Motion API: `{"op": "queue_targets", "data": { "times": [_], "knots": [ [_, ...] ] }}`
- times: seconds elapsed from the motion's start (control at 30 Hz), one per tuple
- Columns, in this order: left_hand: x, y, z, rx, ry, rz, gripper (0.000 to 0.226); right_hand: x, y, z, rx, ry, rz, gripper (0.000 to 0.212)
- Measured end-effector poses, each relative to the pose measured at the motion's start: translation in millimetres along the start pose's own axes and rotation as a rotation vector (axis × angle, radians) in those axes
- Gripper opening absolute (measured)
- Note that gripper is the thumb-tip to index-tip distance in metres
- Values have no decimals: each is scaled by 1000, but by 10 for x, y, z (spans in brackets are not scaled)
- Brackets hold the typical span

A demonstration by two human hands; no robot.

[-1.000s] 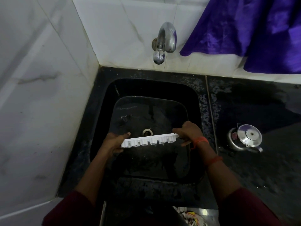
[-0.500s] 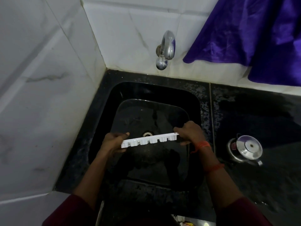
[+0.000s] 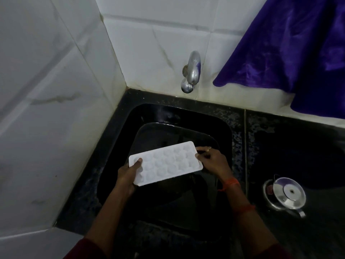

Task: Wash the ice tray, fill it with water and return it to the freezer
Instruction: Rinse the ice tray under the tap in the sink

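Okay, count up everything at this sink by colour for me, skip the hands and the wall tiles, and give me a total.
White: 1, the ice tray
Purple: 1, the cloth
Silver metal: 2, the tap and the lidded steel pot
Black: 1, the sink
Total: 5

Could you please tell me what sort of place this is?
Probably a home kitchen: a black sink in a dark counter, a wall tap over it on white tiles, and a steel pot beside it.
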State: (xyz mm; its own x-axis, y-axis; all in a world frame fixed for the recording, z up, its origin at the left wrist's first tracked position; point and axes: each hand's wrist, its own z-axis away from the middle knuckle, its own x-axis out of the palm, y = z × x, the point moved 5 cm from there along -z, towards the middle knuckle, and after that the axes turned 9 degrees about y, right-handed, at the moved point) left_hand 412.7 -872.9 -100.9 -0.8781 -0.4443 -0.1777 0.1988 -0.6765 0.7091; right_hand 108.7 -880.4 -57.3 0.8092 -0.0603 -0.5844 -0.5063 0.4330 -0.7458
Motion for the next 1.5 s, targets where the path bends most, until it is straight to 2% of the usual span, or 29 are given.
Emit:
{"op": "queue_targets", "data": {
  "times": [0.2, 0.27, 0.33, 0.43, 0.67, 0.83, 1.0, 1.23, 1.37, 1.5],
  "knots": [
    [84, 226, -27, 146, -63, 28, 26, -196, -761, -529, -92, 148, -253, 38],
    [140, 309, -38, 182, -97, 25, 26, -241, -1043, -715, -104, 171, -388, 27],
    [205, 389, -39, 210, -125, 22, 28, -255, -1273, -904, -63, 153, -519, 20],
    [309, 494, -49, 226, -167, 17, 30, -178, -1489, -1154, 42, 39, -696, 17],
    [485, 679, -79, 258, -224, 18, 31, -145, -1604, -1383, 109, 21, -844, 7],
    [553, 724, -95, 242, -221, 21, 26, -168, -1619, -1355, 115, 109, -824, 11],
    [597, 734, -130, 251, -224, 24, 34, -180, -1624, -1361, 121, 188, -772, 14],
    [677, 747, -140, 221, -216, 28, 28, -183, -1569, -1500, 150, 235, -664, 17],
    [736, 762, -118, 209, -223, 21, 29, -177, -1512, -1605, 163, 245, -571, 41],
    [799, 775, -122, 209, -218, 32, 25, -152, -1416, -1725, 154, 269, -463, 30]
  ]
}}
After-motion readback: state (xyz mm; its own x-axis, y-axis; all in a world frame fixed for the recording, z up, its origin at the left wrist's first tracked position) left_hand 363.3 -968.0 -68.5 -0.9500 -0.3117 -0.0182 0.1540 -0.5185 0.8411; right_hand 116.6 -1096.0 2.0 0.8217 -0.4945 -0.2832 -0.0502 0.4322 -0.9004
